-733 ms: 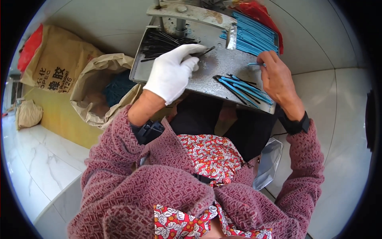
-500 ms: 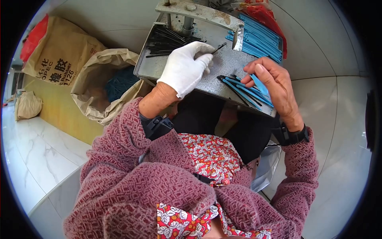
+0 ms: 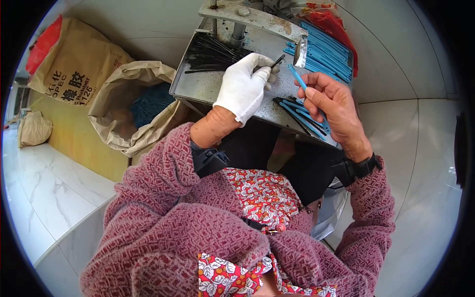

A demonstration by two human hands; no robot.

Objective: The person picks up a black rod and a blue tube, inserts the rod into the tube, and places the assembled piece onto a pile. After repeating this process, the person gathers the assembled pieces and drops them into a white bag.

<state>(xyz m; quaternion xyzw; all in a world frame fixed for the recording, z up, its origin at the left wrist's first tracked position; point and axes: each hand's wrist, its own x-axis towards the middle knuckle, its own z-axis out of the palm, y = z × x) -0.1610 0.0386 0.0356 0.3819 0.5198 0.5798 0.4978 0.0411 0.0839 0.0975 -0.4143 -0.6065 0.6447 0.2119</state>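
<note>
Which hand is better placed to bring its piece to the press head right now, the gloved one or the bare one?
Right, probably. The bare right hand holds a blue strip whose tip sits just below the metal press head. The gloved left hand pinches a thin black rod slightly further left of it.

A printed tan paper sack (image 3: 74, 62) stands at far left, an open brown bag (image 3: 131, 106) just beside it.

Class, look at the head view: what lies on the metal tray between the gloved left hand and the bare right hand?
In the head view, a small heap of blue and black strips lies on the metal tray between the left hand and right hand.
</note>
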